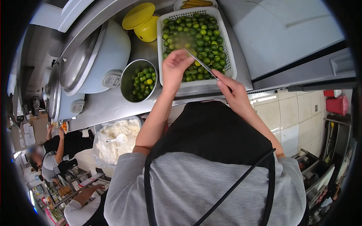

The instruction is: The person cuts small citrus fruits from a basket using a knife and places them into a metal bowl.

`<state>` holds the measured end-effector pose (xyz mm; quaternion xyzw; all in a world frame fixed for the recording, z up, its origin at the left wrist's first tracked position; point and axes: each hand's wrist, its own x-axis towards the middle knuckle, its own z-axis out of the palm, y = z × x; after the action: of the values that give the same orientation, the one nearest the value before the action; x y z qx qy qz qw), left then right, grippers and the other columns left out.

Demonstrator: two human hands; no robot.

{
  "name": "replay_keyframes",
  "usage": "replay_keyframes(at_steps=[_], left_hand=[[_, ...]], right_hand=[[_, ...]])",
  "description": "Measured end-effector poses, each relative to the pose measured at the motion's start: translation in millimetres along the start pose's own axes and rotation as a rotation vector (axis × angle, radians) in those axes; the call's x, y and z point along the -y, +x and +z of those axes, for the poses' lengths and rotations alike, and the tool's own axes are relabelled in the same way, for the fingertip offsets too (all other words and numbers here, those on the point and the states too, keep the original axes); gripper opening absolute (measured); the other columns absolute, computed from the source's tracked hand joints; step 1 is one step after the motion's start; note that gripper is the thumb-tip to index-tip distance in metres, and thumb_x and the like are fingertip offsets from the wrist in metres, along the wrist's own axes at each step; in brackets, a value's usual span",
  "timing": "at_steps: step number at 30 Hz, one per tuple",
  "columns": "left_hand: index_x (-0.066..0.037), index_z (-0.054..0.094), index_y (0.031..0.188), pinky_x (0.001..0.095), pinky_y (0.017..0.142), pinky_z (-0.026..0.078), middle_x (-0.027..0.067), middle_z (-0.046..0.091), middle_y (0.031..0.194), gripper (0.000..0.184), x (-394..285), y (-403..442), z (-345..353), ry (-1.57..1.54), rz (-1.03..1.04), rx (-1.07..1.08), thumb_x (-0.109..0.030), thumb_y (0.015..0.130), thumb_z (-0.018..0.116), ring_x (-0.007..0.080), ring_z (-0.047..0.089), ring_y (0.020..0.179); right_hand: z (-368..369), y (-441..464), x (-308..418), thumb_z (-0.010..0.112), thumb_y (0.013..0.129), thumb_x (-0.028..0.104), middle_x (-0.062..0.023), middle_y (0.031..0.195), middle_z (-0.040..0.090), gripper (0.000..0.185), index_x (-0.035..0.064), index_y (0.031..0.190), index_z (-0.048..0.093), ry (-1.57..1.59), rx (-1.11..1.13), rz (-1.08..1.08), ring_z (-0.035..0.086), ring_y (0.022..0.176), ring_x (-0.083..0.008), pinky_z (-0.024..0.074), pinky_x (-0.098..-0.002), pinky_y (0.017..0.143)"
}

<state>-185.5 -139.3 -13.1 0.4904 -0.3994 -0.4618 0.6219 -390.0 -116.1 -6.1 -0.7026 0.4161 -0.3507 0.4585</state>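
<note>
My right hand (234,90) is closed around the lower end of a thin metal knife (203,64), whose blade slants up to the left. My left hand (175,67) has its fingers curled in beside the blade's upper end. What those fingers hold, if anything, is hidden. Both hands are over the near side of a white perforated basket (227,47) full of small green limes (205,37), a few of them yellowish. Left of my left forearm, a steel pot (130,95) contains more of the limes.
Large rice cookers (113,52) and a yellow lidded container (145,28) stand left on the steel counter (109,107). Below its edge is a tub of white rice (122,132) with a scoop. Two other people (62,150) are at lower left. A metal rack (315,169) stands right.
</note>
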Motion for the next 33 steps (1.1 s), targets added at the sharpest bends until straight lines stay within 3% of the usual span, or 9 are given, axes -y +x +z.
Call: replay_keyframes(at_steps=[6, 11, 17, 19, 20, 21, 23, 28, 33], left_hand=[[0.001, 0.059, 0.098, 0.0248, 0.078, 0.049, 0.0058, 0.063, 0.090, 0.021, 7, -6, 8, -0.063, -0.039, 0.089, 0.002, 0.078, 0.065, 0.0109, 0.059, 0.082], [0.003, 0.057, 0.103, 0.0332, 0.087, 0.050, 0.0082, 0.063, 0.091, 0.021, 4, 7, -14, -0.458, -0.226, 0.103, -0.006, 0.085, 0.059, 0.0179, 0.062, 0.087], [0.006, 0.054, 0.108, 0.0321, 0.087, 0.049, 0.0083, 0.058, 0.094, 0.027, -9, 22, -66, -0.414, -0.211, 0.068, -0.006, 0.083, 0.055, 0.0223, 0.059, 0.095], [0.002, 0.059, 0.104, 0.0324, 0.081, 0.049, 0.0049, 0.057, 0.091, 0.025, -4, 22, -76, 0.309, -0.247, 0.040, -0.007, 0.080, 0.060, 0.0204, 0.059, 0.090], [0.000, 0.065, 0.093, 0.0335, 0.076, 0.048, 0.0066, 0.057, 0.088, 0.021, 11, 23, -85, 0.647, -0.077, 0.095, -0.007, 0.073, 0.067, 0.0218, 0.059, 0.083], [0.000, 0.065, 0.093, 0.0335, 0.076, 0.048, 0.0066, 0.057, 0.088, 0.021, 11, 21, -81, 0.647, -0.077, 0.094, -0.007, 0.073, 0.067, 0.0218, 0.059, 0.083], [0.001, 0.067, 0.082, 0.0340, 0.076, 0.048, 0.0104, 0.057, 0.085, 0.018, 16, 15, -66, 1.264, 0.178, 0.137, -0.004, 0.065, 0.071, 0.0244, 0.058, 0.084], [-0.001, 0.067, 0.068, 0.0375, 0.071, 0.045, 0.0132, 0.049, 0.102, 0.010, 43, 10, -44, 1.879, 0.322, 0.028, -0.005, 0.068, 0.058, 0.0302, 0.049, 0.088], [-0.002, 0.067, 0.074, 0.0386, 0.072, 0.045, 0.0125, 0.050, 0.099, 0.011, 38, 18, -47, 1.834, 0.312, 0.190, -0.005, 0.069, 0.058, 0.0301, 0.050, 0.089]], right_hand=[[3, 13, 1, 0.051, 0.091, 0.018, -0.0184, 0.098, 0.063, 0.031, 0.0090, 0.120, 0.055, -0.002, -0.056, -0.056, 0.061, 0.078, -0.0267, 0.0468, -0.0313, 0.072], [1, 10, -2, 0.052, 0.091, 0.019, -0.0181, 0.095, 0.064, 0.031, 0.0117, 0.121, 0.056, -0.043, -0.032, -0.058, 0.060, 0.076, -0.0275, 0.0468, -0.0326, 0.071], [-4, -1, -16, 0.053, 0.090, 0.018, -0.0174, 0.102, 0.063, 0.032, 0.0113, 0.121, 0.055, -0.049, -0.002, 0.010, 0.062, 0.084, -0.0284, 0.0471, -0.0330, 0.075], [-6, -2, -19, 0.053, 0.090, 0.018, -0.0172, 0.103, 0.063, 0.031, 0.0110, 0.121, 0.055, -0.051, -0.009, 0.006, 0.062, 0.086, -0.0285, 0.0472, -0.0328, 0.076], [-6, -2, -19, 0.053, 0.090, 0.017, -0.0171, 0.104, 0.063, 0.031, 0.0108, 0.120, 0.056, -0.055, -0.017, 0.004, 0.063, 0.087, -0.0286, 0.0473, -0.0327, 0.076], [-7, -1, -17, 0.053, 0.090, 0.017, -0.0171, 0.104, 0.063, 0.031, 0.0108, 0.120, 0.056, -0.055, -0.016, 0.004, 0.063, 0.087, -0.0286, 0.0473, -0.0327, 0.076], [-9, 1, -10, 0.053, 0.090, 0.017, -0.0170, 0.105, 0.063, 0.031, 0.0103, 0.120, 0.056, -0.078, 0.013, 0.016, 0.062, 0.087, -0.0295, 0.0474, -0.0328, 0.076], [-5, 8, -4, 0.053, 0.090, 0.018, -0.0176, 0.105, 0.062, 0.032, 0.0097, 0.121, 0.055, -0.064, 0.015, -0.013, 0.062, 0.087, -0.0311, 0.0476, -0.0337, 0.076], [-1, 8, -4, 0.053, 0.090, 0.018, -0.0180, 0.105, 0.062, 0.032, 0.0094, 0.120, 0.055, -0.072, 0.004, -0.058, 0.062, 0.088, -0.0318, 0.0476, -0.0346, 0.076]])
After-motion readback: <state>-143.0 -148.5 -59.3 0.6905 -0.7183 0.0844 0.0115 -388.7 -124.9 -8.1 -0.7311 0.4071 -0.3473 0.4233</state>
